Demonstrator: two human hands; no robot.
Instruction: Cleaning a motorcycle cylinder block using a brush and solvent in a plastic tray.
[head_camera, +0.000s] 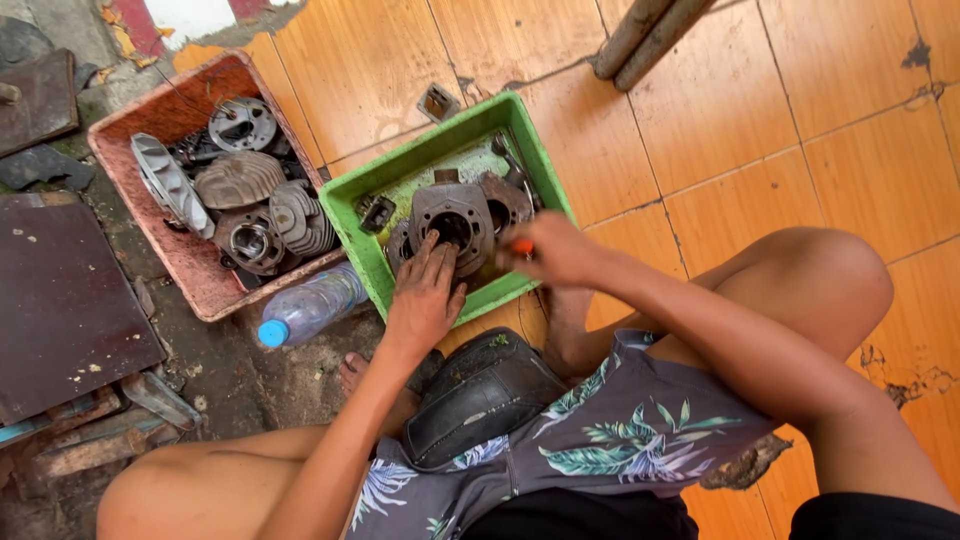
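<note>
Engine cylinder (452, 222) sits bore-up in one green tray (437, 150) at frame centre. Left hand (425, 297) rests flat, fingers spread, on it. Right hand (553, 250) is closed around one orange-handled tool (522, 246).

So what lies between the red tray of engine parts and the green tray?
In the head view, a clear plastic bottle with a blue cap lies on the ground between red tray and green tray.

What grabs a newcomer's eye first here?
The bright green tray at centre, where the left hand presses on a grimy engine cylinder and the right hand grips an orange-handled tool. To its left, a red tray heaped with finned metal parts.
</note>
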